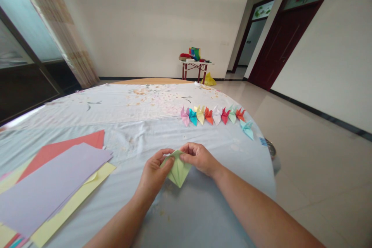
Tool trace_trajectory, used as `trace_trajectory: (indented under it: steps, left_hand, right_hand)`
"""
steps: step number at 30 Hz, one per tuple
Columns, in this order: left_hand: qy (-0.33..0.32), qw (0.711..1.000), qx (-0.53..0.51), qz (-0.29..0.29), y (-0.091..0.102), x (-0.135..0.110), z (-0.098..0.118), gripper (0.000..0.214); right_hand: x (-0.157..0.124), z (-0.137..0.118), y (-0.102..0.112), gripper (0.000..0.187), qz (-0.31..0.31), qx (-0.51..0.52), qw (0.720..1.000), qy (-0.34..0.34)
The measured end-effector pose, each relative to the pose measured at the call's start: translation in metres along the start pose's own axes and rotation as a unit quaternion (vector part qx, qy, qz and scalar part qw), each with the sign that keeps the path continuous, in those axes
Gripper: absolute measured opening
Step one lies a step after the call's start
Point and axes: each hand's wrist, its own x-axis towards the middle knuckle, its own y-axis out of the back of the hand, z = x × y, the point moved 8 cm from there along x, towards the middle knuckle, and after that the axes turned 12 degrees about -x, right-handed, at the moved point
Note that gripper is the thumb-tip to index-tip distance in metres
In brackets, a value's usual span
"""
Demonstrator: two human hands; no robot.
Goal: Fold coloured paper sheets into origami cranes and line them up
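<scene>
Folded green paper point(179, 174): in the head view, spanned the gap between both grips over the tabletop point(200, 213), one corner pointing down between the forearms.
Left hand point(155, 166): grip pinched its upper left side, thumb across the face.
Right hand point(200, 158): grip pinched its upper right side.
Folded paper birds point(216, 116): stood beyond the right hand.
Paper sheets point(58, 180): lay stacked left of the left hand.

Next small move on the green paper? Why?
I'd probably slide the right hand down the green folded paper to firm its creases: that hand and the left hand grip its upper part, while the creases run to a lower point neither hand touches.
</scene>
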Motion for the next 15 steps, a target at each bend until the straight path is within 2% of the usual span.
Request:
trace_trajectory:
  steps: [6, 15]
  left_hand:
    - [0.006, 1.0, 0.006, 0.0, -0.0012, 0.0001, 0.0015, 0.028]
    - [-0.009, 1.0, 0.012, 0.017, 0.0003, -0.0023, 0.0063, 0.022]
  right_hand:
    - [-0.0003, -0.0014, 0.0023, 0.024, 0.036, -0.008, 0.999, -0.014]
    - [0.0006, -0.0029, 0.0006, 0.019, 0.029, 0.048, 0.998, 0.012]
